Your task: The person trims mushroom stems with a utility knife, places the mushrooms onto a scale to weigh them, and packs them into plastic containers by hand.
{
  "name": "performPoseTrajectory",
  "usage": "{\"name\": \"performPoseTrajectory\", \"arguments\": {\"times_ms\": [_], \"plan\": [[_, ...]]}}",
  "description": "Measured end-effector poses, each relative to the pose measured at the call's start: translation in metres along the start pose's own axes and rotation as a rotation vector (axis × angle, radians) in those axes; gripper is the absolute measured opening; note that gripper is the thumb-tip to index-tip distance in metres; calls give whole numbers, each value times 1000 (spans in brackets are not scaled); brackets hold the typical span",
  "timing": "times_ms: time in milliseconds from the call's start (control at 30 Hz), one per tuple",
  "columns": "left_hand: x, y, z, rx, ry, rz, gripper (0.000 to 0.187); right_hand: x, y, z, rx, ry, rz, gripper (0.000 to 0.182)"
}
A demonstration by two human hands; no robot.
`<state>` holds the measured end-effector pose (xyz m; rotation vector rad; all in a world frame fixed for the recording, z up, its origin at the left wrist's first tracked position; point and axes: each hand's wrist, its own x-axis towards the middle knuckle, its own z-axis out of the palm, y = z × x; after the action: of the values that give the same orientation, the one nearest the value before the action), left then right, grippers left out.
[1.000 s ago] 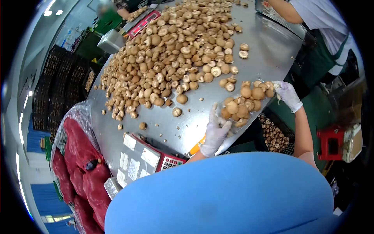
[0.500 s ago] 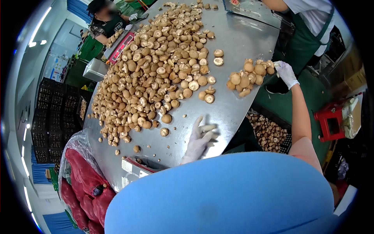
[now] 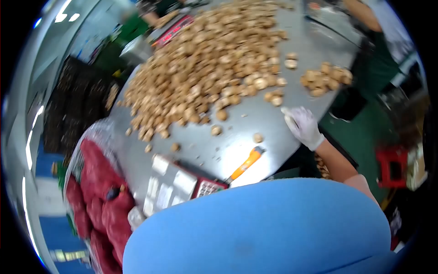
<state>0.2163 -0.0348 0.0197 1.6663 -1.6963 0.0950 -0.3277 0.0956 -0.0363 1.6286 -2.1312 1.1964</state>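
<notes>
My right hand (image 3: 305,127), in a white glove, is over the right edge of the metal table (image 3: 292,43). Its thumb and fingers look apart, with nothing clear between them, though the view is blurred. Beyond it lies a small heap of brown mushrooms (image 3: 321,82), apart from the fingers. To its left rest a few loose mushrooms (image 3: 275,98), and lower down a single mushroom (image 3: 258,138). My left hand is out of view. An orange-handled tool (image 3: 246,164) lies near the table's front edge, by a keypad (image 3: 209,188).
A large mushroom pile (image 3: 205,64) covers the table's far left. A scale with a red display (image 3: 175,29) stands behind it. Red mesh sacks (image 3: 98,182) fill the left. A red stool (image 3: 391,169) is on the right floor; a co-worker's green apron (image 3: 383,68) is at upper right.
My right hand has left the small mushroom heap and moved left and nearer. My left hand has gone out of view. The orange-handled tool now shows. The view has shifted.
</notes>
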Motion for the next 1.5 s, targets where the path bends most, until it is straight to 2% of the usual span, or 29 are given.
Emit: {"name": "performPoseTrajectory", "arguments": {"times_ms": [67,133,200,367,433,467,500,567,800,1000,1300,1367,1400,1467,1500], "plan": [[8,-42,-14,165,65,-54,26,-15,-25,31,166,-122,16,26],[15,-81,-31,292,109,-123,23,-13,-39,37,64,-167,-90,24],[24,-115,-50,387,122,-190,20,-12,-36,42,159,-89,-64,20],[66,-161,-80,341,-105,-267,19,-13,-33,44,51,-156,-72,22],[73,-169,-86,317,-172,-140,21,-13,-32,44,-4,-144,-62,23],[76,-174,-90,296,-217,-146,21,-14,-32,45,15,-136,-64,23],[80,-176,-92,278,-263,-147,21,-15,-32,46,35,-125,-64,24],[87,-153,-100,204,-295,-278,23,-16,-31,44,23,-109,-34,24],[90,-158,-98,218,-286,-212,26,-13,-35,41,61,-135,18,24],[92,-154,-92,285,-266,-188,29,-15,-30,43,73,-115,-39,25],[92,-149,-83,381,-249,-121,33,-13,-29,40,88,-214,-18,26],[89,-149,-85,409,-233,-118,34,-18,-19,49,103,-159,-53,25],[86,-149,-86,429,-228,-123,35,-14,-17,45,143,-307,108,24],[79,-147,-90,475,-227,-144,36,-18,0,53,165,-371,84,24],[80,-146,-90,491,-239,-145,36,-19,-3,54,166,-315,24,24]]}}
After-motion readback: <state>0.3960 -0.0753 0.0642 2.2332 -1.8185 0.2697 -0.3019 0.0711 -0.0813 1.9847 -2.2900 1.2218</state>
